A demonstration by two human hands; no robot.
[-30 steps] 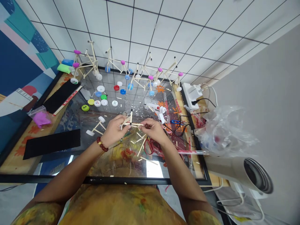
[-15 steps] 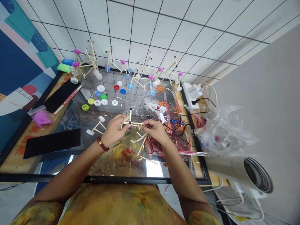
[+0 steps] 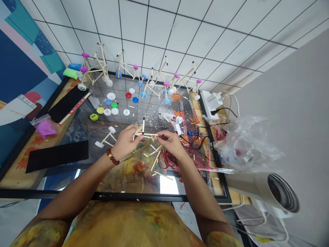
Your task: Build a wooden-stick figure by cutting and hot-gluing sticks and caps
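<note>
Stick frame (image 3: pixel 143 127), left hand (image 3: pixel 126 140) pinching, right hand (image 3: pixel 170 142) pointing inward

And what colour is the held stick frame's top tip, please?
The tip is black; see head view.

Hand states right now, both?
Left hand: closed, holding the stick frame.
Right hand: closed, pinching the right end of the same stick frame.

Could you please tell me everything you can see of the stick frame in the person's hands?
The stick frame consists of thin, pale sticks, apparently wooden, meeting at angles. One stick points up and has a black tip; another black patch shows near its lower end. The frame is held over the tabletop, gripped by the left hand, which hides part of it, and the right hand's fingertips at its other end.
</note>
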